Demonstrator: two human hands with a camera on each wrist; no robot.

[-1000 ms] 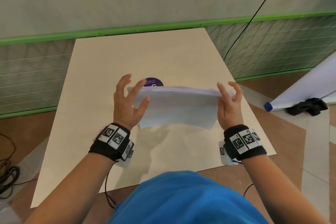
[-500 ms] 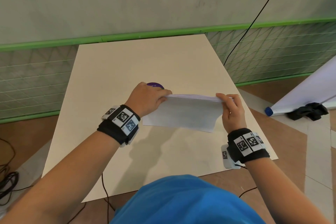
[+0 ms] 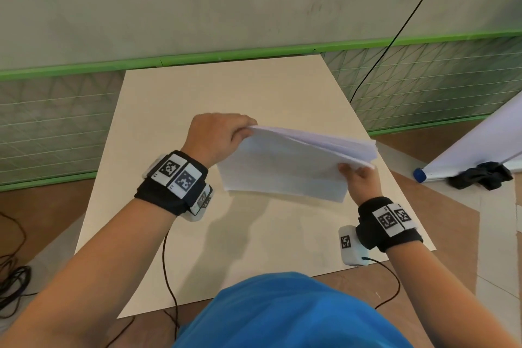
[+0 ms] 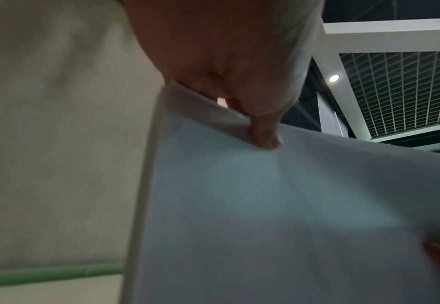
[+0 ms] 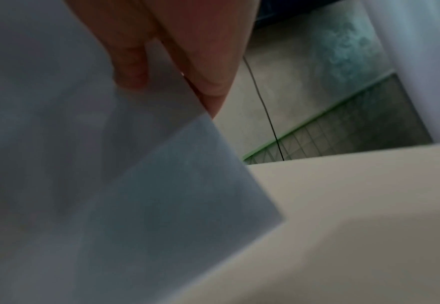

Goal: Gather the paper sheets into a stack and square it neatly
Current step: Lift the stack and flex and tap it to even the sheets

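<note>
From my remote seat: paper stack (image 3: pixel 285 169) hides my right hand (image 3: pixel 363 181) fingertips; both wrist views blurred; stack's lower edge contact with table (image 3: pixel 175 110) unclear.

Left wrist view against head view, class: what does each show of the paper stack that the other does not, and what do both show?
Only the left wrist view shows the ceiling grid and the thumb tip pressed on the stack's face. Only the head view shows the table, both wristbands, and the right hand at the stack's right end. Both show the left hand pinching the paper stack.
</note>
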